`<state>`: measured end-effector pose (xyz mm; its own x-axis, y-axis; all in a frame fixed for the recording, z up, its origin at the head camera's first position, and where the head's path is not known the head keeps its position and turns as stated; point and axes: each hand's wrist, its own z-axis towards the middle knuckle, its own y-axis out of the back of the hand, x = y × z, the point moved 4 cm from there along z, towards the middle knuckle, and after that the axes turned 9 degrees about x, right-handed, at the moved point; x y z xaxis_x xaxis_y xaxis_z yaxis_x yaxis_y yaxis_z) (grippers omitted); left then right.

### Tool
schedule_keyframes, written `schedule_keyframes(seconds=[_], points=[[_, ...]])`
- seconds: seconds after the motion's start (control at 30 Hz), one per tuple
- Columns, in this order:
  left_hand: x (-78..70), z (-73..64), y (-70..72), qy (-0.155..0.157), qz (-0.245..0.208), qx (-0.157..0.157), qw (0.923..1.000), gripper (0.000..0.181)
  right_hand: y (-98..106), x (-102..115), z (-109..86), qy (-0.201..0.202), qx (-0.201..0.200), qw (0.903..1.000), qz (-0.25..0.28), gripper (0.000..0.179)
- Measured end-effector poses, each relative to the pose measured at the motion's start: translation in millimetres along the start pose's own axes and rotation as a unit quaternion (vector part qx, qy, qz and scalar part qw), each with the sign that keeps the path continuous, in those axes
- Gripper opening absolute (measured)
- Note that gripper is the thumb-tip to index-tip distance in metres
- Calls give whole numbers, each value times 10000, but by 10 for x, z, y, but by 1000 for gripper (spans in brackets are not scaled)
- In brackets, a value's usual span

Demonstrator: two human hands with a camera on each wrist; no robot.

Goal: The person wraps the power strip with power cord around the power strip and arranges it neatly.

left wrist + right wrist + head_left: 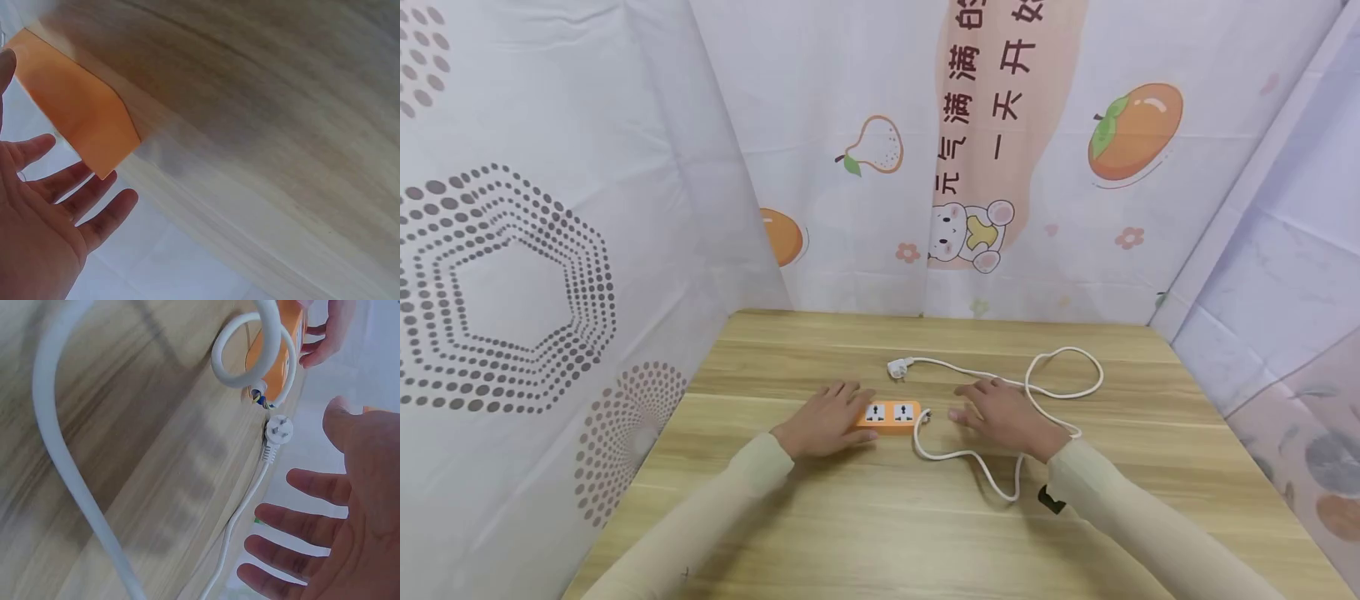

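An orange power strip [887,429] with two white sockets lies on the wooden table. My left hand [827,421] is at its left end, thumb on the near side and fingers on the far side; in the left wrist view the fingers [109,219] are spread loosely beside the orange casing [81,103]. From the strip's right end runs a white cord [951,456], with coloured wires [259,397] bared where it enters. Right of the strip, my right hand [1006,417] hovers with relaxed fingers and holds nothing. A white plug [898,369] lies beyond the strip.
The cord loops [1101,375] across the right side of the table [880,533], passing under the right hand. A dark object [1051,500] shows beneath the right wrist. Printed curtains [850,275] hang behind the table and on both sides.
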<state>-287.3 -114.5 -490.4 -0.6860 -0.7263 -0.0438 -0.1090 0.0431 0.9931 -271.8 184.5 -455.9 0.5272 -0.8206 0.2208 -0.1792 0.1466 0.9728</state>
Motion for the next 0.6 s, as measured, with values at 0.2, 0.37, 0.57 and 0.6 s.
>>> schedule_keyframes(seconds=[0.2, 0.37, 0.57, 0.6], points=[[16, -30, -60, -138, 110, -194, 9997, 78, -28, 80, -1, 230, -113, 9996, -119, 54], [2, -12, -83, -182, 181, -207, 9995, 79, -52, 126, -11, 310, -162, 9993, -142, 52], [4, -9, -104, -105, 231, -74, 9996, 79, -65, 198, -35, 405, -141, 9990, -77, 50], [4, -9, -105, -89, 223, -50, 9997, 79, -69, 206, -39, 409, -114, 9991, -57, 51]])
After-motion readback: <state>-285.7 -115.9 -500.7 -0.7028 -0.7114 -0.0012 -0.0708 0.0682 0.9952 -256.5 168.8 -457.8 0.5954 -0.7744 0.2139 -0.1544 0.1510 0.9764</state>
